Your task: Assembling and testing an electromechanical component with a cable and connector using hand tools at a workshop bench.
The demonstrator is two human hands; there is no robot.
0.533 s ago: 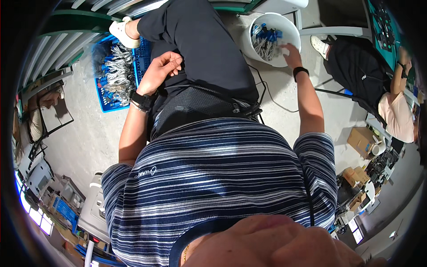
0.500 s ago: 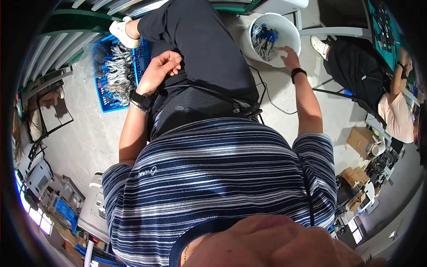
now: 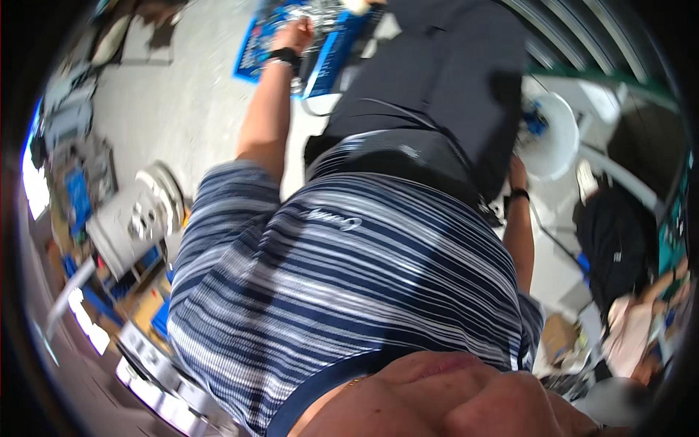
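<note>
Legs [image 3: 437, 80] as barrier between crate [image 3: 329, 65] and bucket [image 3: 562, 142]

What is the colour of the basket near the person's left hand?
The basket is blue; it shows best in the head view.

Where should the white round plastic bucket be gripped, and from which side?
On the bucket, probably the rim, from the person's right: its round mouth is open and that edge shows bare, while the dark trouser leg crowds the left.
</note>
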